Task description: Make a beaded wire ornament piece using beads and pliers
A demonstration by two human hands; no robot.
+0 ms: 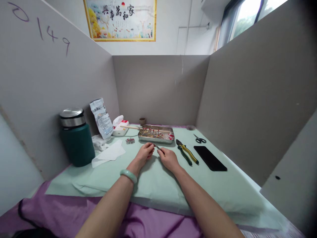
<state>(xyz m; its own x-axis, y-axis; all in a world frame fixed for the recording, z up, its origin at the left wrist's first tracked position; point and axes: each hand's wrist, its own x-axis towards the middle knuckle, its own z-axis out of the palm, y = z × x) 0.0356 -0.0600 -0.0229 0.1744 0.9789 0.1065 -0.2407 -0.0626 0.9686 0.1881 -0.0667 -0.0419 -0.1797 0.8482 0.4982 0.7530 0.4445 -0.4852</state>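
Gripping a slim dark tool (158, 147), the right hand (168, 159) has its fingers closed around the handle, and the tool's tip points at the fingertips of the left hand (144, 154). The left fingers are curled inward with the thumb close to the forefinger; whether they pinch something is too small to tell. The tool is between the two hands, near the middle of the green surface (158, 190), just short of the near edge of a metal tray (158, 141). The tray holds red, gold and clear beads (155, 133), and a wooden stick (129, 127) lies over its left edge. Just beside the tray's near left corner sits a small heap of red and silver beadwork (130, 141). To the right of the hands lie pliers (188, 152) with green and yellow handles, then a black phone (210, 158) near the right edge of the surface, with scissors (200, 140) beyond it. Along the left edge stand a green flask (77, 143) and an upright packet (101, 118), white paper (109, 154) lying flat beside them. A tissue pack (121, 129) and a small brown cup (142, 121) are toward the far edge.
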